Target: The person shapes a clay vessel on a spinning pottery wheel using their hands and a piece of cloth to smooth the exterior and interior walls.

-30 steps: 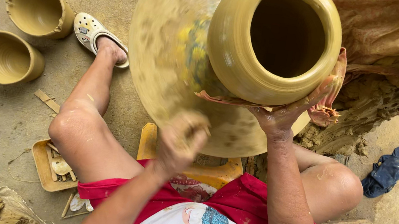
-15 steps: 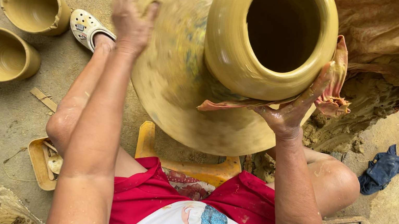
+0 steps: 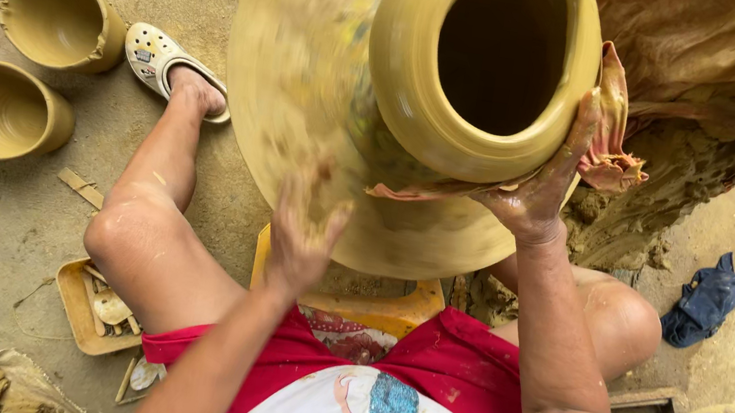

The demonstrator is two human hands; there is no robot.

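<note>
A tall yellow-brown clay pot [image 3: 425, 79] with a wide dark mouth stands on a large round wheel [image 3: 306, 100] whose surface is blurred with motion. My right hand [image 3: 540, 189] presses a thin wet reddish cloth [image 3: 610, 146] against the pot's side just below the rim. My left hand [image 3: 306, 227], coated in clay and blurred, lies flat with fingers apart on the near edge of the wheel. I sit behind the wheel with bare knees apart.
Two unfired clay pots [image 3: 61, 15] [image 3: 3, 111] stand on the dirt floor at the left. A tray of small tools [image 3: 85, 310] lies by my left thigh. A blue rag [image 3: 708, 301] lies right. A brown sheet [image 3: 730, 57] covers clay behind.
My left hand went from the wheel's near edge up to its far left side, then came back down to the near edge. The right hand stayed on the pot.
</note>
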